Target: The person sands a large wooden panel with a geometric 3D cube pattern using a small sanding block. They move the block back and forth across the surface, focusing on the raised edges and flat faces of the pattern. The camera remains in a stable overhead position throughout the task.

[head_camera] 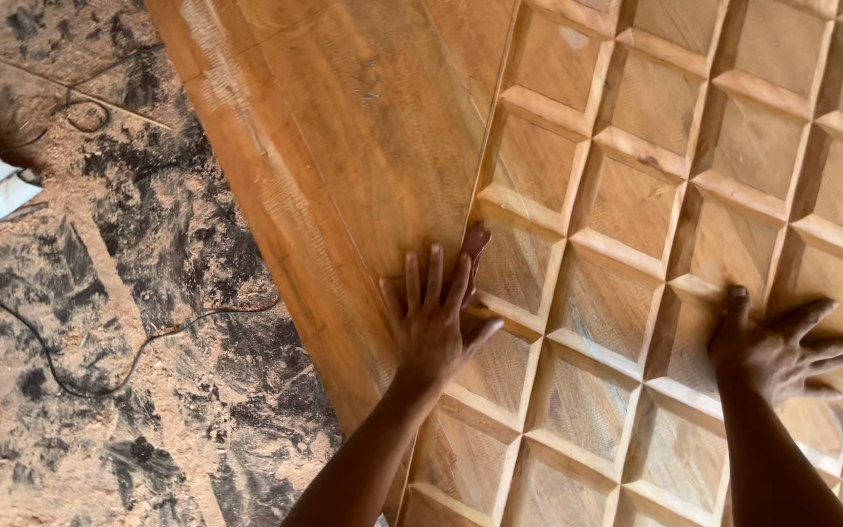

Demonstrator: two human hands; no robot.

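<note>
You press both palms flat on the carved wooden door panel point(636, 195): left hand point(433, 322) spread at the grid's edge, right hand point(782, 346) splayed on a recess (gripping nothing). Judging so, you steady it; next needs firm, even pressure.

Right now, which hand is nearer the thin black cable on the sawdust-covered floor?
Left. The left hand lies flat on the carved wooden panel near its floor-side edge, toward the thin black cable; the right hand is farther across.

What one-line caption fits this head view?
Left hand and right hand pressed flat on a carved wooden panel above a sawdust-strewn floor.
</note>
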